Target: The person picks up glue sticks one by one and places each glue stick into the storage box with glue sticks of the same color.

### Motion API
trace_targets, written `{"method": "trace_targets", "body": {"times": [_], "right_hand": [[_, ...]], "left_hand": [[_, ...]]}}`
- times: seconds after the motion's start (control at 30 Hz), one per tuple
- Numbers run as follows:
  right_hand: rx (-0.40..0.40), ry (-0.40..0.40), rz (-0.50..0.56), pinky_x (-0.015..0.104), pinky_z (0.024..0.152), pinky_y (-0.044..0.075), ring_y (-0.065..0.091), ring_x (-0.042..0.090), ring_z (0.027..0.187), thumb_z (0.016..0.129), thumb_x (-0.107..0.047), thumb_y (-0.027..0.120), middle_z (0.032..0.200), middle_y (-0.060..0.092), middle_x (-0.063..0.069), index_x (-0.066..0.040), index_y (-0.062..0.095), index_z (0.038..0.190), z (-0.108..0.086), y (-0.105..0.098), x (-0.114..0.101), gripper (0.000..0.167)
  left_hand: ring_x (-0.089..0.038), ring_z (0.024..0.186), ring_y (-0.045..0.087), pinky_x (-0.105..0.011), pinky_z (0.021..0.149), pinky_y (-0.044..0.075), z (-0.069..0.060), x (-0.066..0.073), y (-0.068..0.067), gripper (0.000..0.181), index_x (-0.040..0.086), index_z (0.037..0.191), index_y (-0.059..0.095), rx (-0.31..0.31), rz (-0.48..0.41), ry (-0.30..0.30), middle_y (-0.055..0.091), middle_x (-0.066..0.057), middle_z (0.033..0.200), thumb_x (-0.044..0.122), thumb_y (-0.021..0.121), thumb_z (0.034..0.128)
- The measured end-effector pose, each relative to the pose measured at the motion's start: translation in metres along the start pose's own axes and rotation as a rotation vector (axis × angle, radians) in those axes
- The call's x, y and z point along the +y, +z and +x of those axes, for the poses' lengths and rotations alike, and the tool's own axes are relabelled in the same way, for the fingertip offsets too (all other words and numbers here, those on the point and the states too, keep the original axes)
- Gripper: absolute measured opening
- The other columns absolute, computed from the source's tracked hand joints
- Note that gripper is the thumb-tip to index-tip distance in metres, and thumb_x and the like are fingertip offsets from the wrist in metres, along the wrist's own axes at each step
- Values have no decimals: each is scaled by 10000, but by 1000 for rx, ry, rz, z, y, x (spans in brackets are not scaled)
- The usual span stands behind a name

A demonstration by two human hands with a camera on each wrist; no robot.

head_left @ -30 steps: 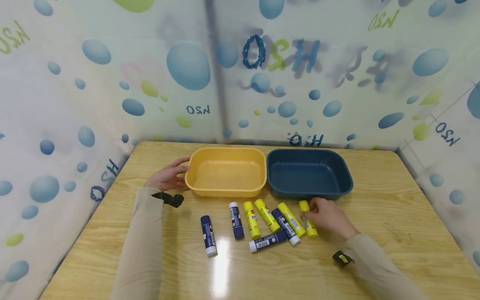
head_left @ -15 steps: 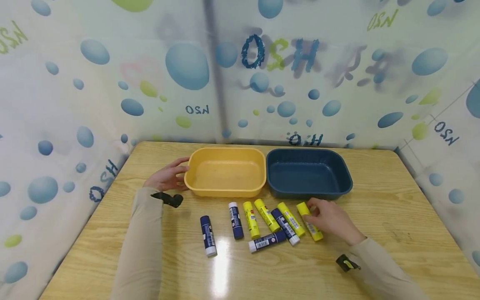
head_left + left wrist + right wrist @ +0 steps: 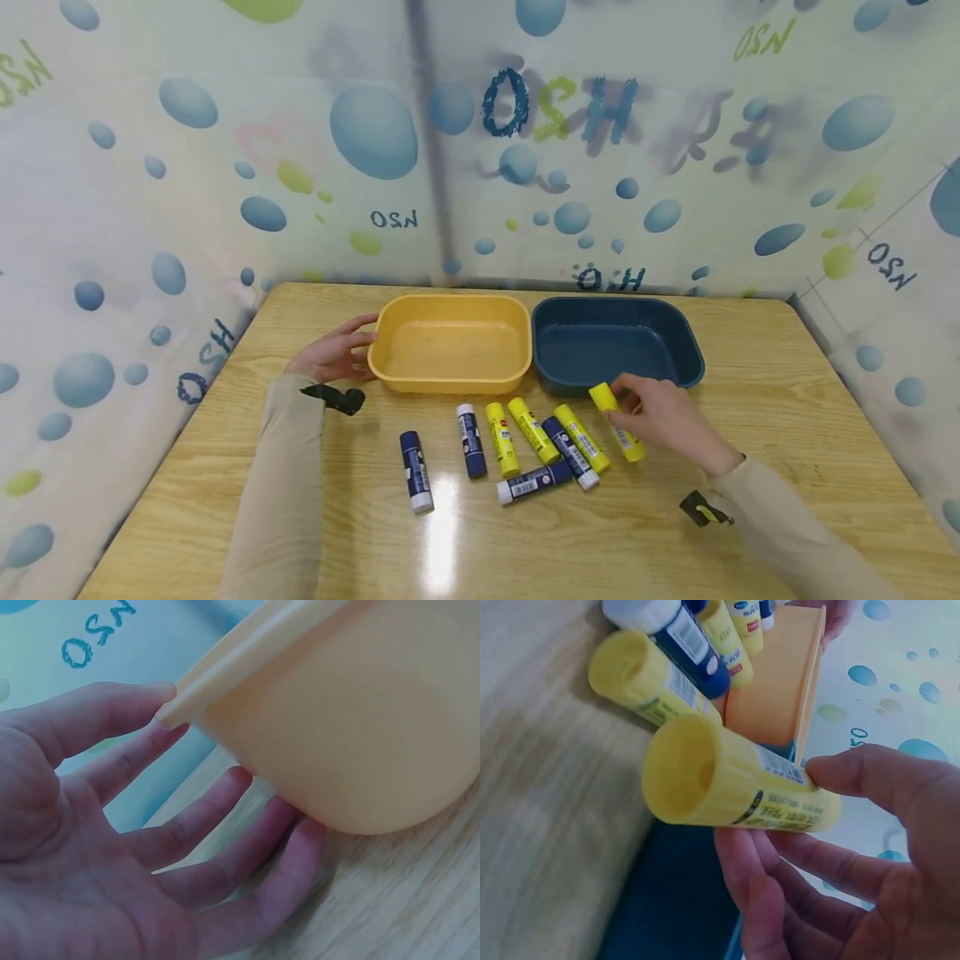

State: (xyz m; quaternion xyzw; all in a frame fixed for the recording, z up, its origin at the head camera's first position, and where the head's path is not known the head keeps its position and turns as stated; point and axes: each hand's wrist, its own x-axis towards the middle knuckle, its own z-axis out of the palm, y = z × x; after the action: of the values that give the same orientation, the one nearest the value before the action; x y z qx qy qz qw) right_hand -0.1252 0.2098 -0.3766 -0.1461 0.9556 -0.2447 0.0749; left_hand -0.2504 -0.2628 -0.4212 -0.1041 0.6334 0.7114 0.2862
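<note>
My right hand (image 3: 667, 417) pinches a yellow glue stick (image 3: 628, 443) tilted just above the table, in front of the blue tray (image 3: 547, 367). In the right wrist view, the thumb of my right hand (image 3: 840, 862) is on one side of the yellow glue stick (image 3: 780, 795) and fingers are on the other. At the left end of the orange tray (image 3: 450, 387), my left hand (image 3: 330, 354) rests its fingertips. The left wrist view shows relaxed fingers of my left hand (image 3: 150, 825) touching the rim and outer wall of the orange tray (image 3: 345, 742).
Several glue sticks lie on the wooden table (image 3: 360, 550): yellow ones such as this yellow stick (image 3: 502, 440), and dark blue ones with white ends, including a blue stick (image 3: 416, 472) at the left. Behind both trays hangs a patterned curtain (image 3: 300, 108).
The yellow glue stick under my right hand has tilted, its upper end swinging left, and has come up off the table. My left hand stays at the orange tray.
</note>
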Motion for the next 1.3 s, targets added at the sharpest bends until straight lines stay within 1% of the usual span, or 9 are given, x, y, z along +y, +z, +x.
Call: {"method": "trace_targets", "body": {"times": [0.13,0.3,0.53,0.63,0.77,0.9,1.1,1.2,1.3], "right_hand": [[0,3,-18,292,514,436,515,129,578,845,-195,724,737,595,1,-22,647,1033,7,-8,-2,267],[-25,32,-20,291,511,454,534,139,573,863,-212,711,767,610,30,-9,636,1070,15,-19,-6,300],[-44,24,-15,326,579,480,581,185,695,885,-231,696,859,644,75,9,630,1091,32,-32,-9,323],[-76,26,14,339,613,496,598,197,729,894,-239,686,882,651,87,25,623,1109,41,-37,-9,346],[-140,69,68,352,645,503,622,219,735,917,-276,660,903,650,100,40,596,1163,54,-41,-9,406],[-180,111,96,376,678,499,640,249,758,937,-305,633,957,646,125,46,569,1207,66,-43,-8,447],[-228,155,170,408,759,522,643,249,798,959,-290,596,1032,637,175,81,536,1239,87,-46,-2,468],[-246,177,199,384,753,527,632,220,773,960,-287,591,987,645,164,96,537,1229,98,-45,3,472],[-261,181,204,388,758,523,626,242,771,961,-273,583,908,657,131,99,566,1195,109,-43,8,440]], "left_hand": [[-374,1159,438,-478,943,446,0,0,0,564,270,1513,266,0,-4,-1,230,-131,1508,176,519,1018],[-374,1157,438,-467,928,457,1,-1,-2,560,270,1511,267,-5,6,1,230,-130,1507,183,519,1018],[-370,1159,431,-465,931,454,1,-1,-2,543,269,1504,270,-11,-1,3,235,-119,1496,180,506,1023],[-367,1159,433,-463,923,457,1,-1,-2,549,268,1507,265,-16,2,8,231,-123,1497,185,509,1023],[-365,1158,435,-453,911,463,1,-2,-2,567,266,1518,245,-29,14,14,216,-134,1504,197,512,1022],[-363,1160,430,-446,908,464,2,-2,-3,580,271,1522,232,-36,20,16,207,-140,1509,210,517,1020],[-361,1152,444,-448,903,469,3,-3,-3,576,275,1515,251,-22,16,12,228,-135,1502,212,530,1015],[-362,1142,458,-447,895,477,4,-3,-4,577,268,1518,250,-25,21,16,233,-139,1498,210,527,1016],[-361,1140,465,-452,893,480,4,-3,-3,569,262,1512,251,-30,18,14,239,-141,1491,201,524,1017]]}}
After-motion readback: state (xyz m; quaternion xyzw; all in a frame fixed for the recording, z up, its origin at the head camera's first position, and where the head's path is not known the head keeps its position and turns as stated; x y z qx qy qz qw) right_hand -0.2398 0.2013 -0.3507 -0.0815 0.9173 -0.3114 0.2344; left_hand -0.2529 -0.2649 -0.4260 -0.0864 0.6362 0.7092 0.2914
